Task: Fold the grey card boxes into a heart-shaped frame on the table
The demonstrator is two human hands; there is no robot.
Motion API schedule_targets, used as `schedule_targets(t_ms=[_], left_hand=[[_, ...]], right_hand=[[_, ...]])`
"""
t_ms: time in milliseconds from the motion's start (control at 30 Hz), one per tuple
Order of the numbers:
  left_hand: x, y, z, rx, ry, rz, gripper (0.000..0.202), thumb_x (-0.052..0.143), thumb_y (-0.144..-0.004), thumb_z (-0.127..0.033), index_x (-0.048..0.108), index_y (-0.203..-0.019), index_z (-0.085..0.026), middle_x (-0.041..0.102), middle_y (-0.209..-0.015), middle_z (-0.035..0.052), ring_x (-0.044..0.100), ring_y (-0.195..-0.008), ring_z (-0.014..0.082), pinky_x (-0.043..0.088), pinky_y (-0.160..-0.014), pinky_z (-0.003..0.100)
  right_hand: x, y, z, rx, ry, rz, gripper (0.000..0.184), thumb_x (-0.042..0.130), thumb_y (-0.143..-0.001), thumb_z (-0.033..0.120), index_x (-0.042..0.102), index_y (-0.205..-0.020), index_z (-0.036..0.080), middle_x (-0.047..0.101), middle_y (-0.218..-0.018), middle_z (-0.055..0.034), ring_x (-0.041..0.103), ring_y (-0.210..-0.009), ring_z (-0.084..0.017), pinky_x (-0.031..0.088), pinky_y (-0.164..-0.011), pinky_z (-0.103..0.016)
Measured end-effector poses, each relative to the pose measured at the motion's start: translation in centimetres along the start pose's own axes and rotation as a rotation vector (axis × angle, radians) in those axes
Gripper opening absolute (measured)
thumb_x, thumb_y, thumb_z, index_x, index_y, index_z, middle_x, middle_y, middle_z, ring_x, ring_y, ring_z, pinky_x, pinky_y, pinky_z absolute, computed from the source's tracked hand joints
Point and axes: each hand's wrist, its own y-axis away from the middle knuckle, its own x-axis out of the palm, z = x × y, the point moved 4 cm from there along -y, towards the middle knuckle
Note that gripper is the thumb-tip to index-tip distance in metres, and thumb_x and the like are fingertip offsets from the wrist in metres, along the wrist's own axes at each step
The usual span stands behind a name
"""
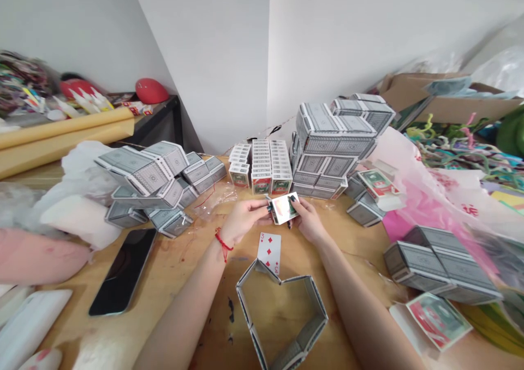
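Both hands meet over the middle of the wooden table (pixel 192 266). My left hand (pixel 243 217), with a red string on its wrist, and my right hand (pixel 308 221) together grip a shiny wrapped pack of playing cards (pixel 284 207), fingers closed on its edges. Just below them a single diamond card (pixel 269 251) lies face up. In front of it stands a heart-shaped frame (pixel 282 318) built from card packs on edge, between my forearms.
Stacks of grey card cartons lie at left (pixel 153 179), back right (pixel 333 143) and right (pixel 440 266). Small packs stand in rows (pixel 262 165) at the back. A black phone (pixel 123 272) lies left. Pink plastic (pixel 421 206) and a cardboard box (pixel 442 94) sit at right.
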Motion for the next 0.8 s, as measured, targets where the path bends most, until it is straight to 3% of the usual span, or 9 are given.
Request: schedule_targets(t_ms=[433,800], left_hand=[[0.4,-0.2,0.8,-0.025,0.157,0.039,0.043,0.066,-0.072,-0.014,0.058,-0.114,-0.017,0.064,-0.109,0.0099,0.062,-0.094,0.0187,0.047,-0.092,0.039],[1.7,0.5,-0.1,-0.009,0.133,0.047,0.050,0.069,-0.068,-0.012,0.056,-0.116,-0.017,0.062,-0.111,0.0116,0.060,-0.098,0.0206,0.042,-0.095,0.043]], right_hand=[[0.2,0.1,-0.4,0.072,-0.074,0.024,0.027,0.065,-0.072,0.042,0.055,-0.075,0.017,0.055,-0.052,0.0039,0.049,-0.037,-0.009,0.042,-0.034,-0.020],[0.0,0.1,-0.6,0.105,-0.146,-0.012,0.024,0.067,-0.070,0.038,0.057,-0.073,0.016,0.056,-0.054,0.0031,0.049,-0.040,-0.008,0.044,-0.037,-0.019]])
